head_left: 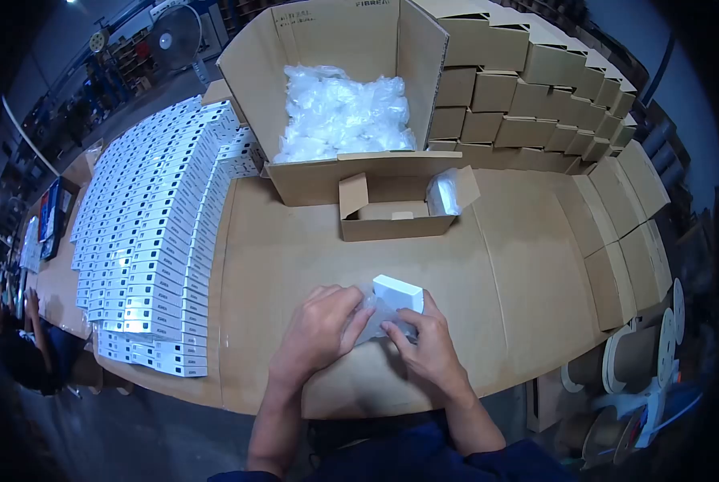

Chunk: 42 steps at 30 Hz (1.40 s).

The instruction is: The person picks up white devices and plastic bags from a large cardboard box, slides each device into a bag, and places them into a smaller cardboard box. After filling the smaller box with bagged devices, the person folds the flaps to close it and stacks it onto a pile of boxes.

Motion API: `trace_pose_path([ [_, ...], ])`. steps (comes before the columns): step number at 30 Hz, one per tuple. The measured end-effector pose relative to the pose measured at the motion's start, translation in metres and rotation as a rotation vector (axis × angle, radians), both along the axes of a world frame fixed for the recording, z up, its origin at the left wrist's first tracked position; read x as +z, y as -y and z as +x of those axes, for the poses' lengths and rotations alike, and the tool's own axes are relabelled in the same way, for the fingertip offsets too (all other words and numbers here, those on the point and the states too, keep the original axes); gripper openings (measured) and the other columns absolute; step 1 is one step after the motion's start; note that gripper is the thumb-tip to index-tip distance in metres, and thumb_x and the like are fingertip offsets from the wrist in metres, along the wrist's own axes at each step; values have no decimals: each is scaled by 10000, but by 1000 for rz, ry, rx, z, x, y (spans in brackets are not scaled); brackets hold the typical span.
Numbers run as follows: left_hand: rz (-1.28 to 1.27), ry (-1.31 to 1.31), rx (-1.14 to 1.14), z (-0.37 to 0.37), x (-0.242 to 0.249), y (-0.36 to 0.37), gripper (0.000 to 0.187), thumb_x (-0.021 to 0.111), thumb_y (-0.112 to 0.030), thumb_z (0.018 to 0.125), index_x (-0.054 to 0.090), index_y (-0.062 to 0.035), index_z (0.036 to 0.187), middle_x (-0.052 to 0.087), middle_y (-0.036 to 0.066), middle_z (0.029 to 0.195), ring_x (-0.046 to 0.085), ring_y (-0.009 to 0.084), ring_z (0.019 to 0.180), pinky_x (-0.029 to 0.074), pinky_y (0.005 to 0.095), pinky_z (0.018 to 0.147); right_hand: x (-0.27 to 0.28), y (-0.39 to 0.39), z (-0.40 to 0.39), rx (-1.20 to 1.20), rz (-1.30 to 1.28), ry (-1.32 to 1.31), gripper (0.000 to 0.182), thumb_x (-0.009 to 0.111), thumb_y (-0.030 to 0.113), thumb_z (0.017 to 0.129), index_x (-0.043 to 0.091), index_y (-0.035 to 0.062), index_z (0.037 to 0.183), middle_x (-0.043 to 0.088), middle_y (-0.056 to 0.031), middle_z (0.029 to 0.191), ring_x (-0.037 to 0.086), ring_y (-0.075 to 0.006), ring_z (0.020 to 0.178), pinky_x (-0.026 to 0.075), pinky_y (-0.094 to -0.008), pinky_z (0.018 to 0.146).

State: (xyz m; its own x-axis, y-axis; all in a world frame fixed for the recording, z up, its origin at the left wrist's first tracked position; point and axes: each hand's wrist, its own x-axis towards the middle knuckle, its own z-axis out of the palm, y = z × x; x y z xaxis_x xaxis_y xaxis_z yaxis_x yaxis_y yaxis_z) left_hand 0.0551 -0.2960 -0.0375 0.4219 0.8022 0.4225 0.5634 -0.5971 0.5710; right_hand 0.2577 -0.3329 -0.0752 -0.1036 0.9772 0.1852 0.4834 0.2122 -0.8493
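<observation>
Close to the table's front edge, a small white box is partly in a clear plastic bag. My left hand has its fingers closed on the bag at the left. On the right side, my right hand grips the white box, with thumb and fingers pressing bag and box together. Beyond them stands an open brown carton with its flaps spread. A bagged white item rests upright at that carton's right end.
A large carton full of clear plastic bags stands at the back. Stacked white boxes cover the table's left side. Brown cartons are piled back right, more at the right edge. Cable spools stand lower right; a person is far left.
</observation>
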Motion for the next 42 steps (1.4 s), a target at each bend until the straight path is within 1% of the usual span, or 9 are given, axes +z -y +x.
trace_pose_path([
  [9, -617, 380, 98, -10, 12, -7, 184, 621, -68, 992, 583, -43, 1170, 616, 6, 555, 553, 83, 468, 397, 266, 463, 1, 4, 14, 217, -71, 17, 185, 611, 98, 996, 703, -59, 959, 561, -303, 1148, 630, -457, 925, 516, -474, 872],
  [17, -464, 1212, 84, -6, -65, 2, 678, 723, -278, 983, 342, -8, 1474, 653, 75, 1062, 655, 148, 996, 522, 268, 883, -1, 3, 9, 62, 37, -61, 196, 574, 79, 1018, 667, -90, 982, 557, -295, 1145, 608, -438, 966, 495, -453, 896],
  [18, -593, 1151, -12, -6, -66, 12, 724, 784, -224, 935, 363, -3, 1483, 646, 95, 1198, 635, 179, 1138, 499, 316, 1011, 0, 2, 8, 53, 58, -59, 195, 572, 78, 1019, 668, -90, 1001, 557, -297, 1158, 608, -441, 989, 495, -450, 906],
  [21, -763, 863, -56, 3, -66, 26, 622, 841, -145, 870, 518, 16, 1377, 696, 118, 1180, 655, 169, 1140, 521, 329, 986, -2, 2, 5, 66, 90, -58, 194, 565, 69, 1017, 677, -82, 1066, 558, -299, 1206, 609, -439, 1065, 494, -440, 941],
  [27, -585, 710, 166, 13, -62, 28, 298, 849, -73, 827, 710, 38, 1066, 771, 109, 964, 725, 157, 918, 580, 332, 846, -9, -5, 29, 45, 147, -186, 261, 559, 35, 992, 688, -38, 1206, 570, -244, 1315, 614, -347, 1178, 483, -400, 1011],
  [32, -492, 560, 120, 10, -63, 28, 296, 851, -63, 805, 722, 17, 1059, 770, 121, 972, 745, 185, 911, 579, 331, 830, 16, -23, 47, -156, 310, -459, 394, 582, 62, 1028, 521, 12, 1415, 599, -114, 1210, 610, -183, 1060, 498, -302, 948],
  [35, -507, 477, 121, 12, -59, 29, 318, 861, -59, 792, 719, 22, 1065, 767, 115, 988, 736, 179, 937, 578, 329, 849, 34, -36, 47, 4, 476, -479, 418, 667, -7, 966, 527, 23, 1358, 601, -101, 1153, 620, -170, 988, 516, -307, 896],
  [37, -505, 434, 121, 14, -56, 29, 332, 862, -64, 791, 719, 29, 1076, 769, 119, 1009, 735, 180, 958, 580, 334, 862, 60, -43, 48, 233, 385, -444, 308, 726, -98, 842, 670, 38, 1113, 619, -111, 1025, 641, -184, 901, 534, -318, 770],
  [42, -426, 412, 122, 16, -61, 27, 322, 842, -104, 809, 717, 25, 1076, 769, 183, 983, 770, 298, 933, 592, 387, 821, 86, -65, 37, 502, 346, -33, 293, 655, -108, 732, 763, 59, 948, 588, -133, 843, 601, -247, 747, 488, -357, 659],
])
